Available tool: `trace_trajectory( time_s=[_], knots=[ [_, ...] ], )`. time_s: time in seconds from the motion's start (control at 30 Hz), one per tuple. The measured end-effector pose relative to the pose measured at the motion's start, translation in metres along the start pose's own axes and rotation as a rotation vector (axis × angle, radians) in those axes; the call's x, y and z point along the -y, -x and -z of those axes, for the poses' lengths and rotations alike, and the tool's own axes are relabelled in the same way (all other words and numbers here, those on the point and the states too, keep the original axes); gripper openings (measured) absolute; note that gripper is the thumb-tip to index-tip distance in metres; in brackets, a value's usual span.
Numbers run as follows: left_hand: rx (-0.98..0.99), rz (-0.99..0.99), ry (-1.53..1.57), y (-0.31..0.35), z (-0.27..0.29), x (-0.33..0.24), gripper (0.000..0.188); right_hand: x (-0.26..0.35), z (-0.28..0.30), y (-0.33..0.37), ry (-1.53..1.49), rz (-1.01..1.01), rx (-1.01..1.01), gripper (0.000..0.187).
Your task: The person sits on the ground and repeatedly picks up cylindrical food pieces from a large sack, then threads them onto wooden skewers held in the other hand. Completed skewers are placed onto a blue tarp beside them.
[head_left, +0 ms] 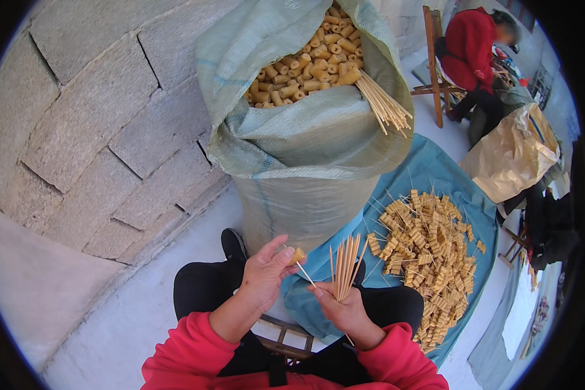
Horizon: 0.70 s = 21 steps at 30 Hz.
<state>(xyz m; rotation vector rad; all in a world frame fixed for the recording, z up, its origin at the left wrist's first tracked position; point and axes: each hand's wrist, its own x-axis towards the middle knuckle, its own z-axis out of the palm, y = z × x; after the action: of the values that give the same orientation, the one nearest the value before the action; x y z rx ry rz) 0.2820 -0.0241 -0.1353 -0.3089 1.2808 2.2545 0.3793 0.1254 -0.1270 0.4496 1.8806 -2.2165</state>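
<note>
Skewer (pixel 307 275) and tan tube (pixel 298 255) meet between two hands

From where I stand, the left hand (pixel 266 274) pinches the short tan tube between thumb and fingers, before the lower front of a woven sack (pixel 299 211). One pale skewer slants from that tube to the right hand (pixel 343 313), which closes around a fanned bundle of skewers (pixel 346 266); I cannot tell which fingers steady the single one. The sack's mouth gapes over a mass of loose tan tubes (pixel 318 62), and a second skewer bundle (pixel 383 103) hangs across its right edge. Beside it, a heap of loaded skewers (pixel 432 257) lies toward the right edge of a blue cloth (pixel 429 161). Beyond the cloth's far edge, someone in a red jacket (pixel 465 49) sits on a wooden chair (pixel 433 62), near a crumpled brown bag (pixel 513 153).
</note>
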Motion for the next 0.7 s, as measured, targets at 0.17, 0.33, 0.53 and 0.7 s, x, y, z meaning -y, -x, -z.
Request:
trace_trajectory(
  time_s=[0.17, 0.33, 0.53, 0.7],
  knots=[
    [0.078, 0.103, 0.157, 0.019, -0.026, 0.05, 0.051, -0.01, 0.002, -0.008, 0.007, 0.136, -0.143, 0.02],
    [0.223, -0.16, -0.263, 0.009, -0.029, 0.011, 0.044, -0.005, 0.004, -0.005, 0.047, 0.205, -0.166, 0.019],
    [0.208, -1.144, -0.876, -0.025, -0.095, -0.136, 0.023, 0.007, 0.004, 0.006, -0.044, 0.291, -0.175, 0.017],
    [0.138, -0.906, -1.45, -0.139, -0.132, -0.221, 0.032, 0.006, 0.005, 0.006, -0.052, 0.354, -0.224, 0.023]
  ],
)
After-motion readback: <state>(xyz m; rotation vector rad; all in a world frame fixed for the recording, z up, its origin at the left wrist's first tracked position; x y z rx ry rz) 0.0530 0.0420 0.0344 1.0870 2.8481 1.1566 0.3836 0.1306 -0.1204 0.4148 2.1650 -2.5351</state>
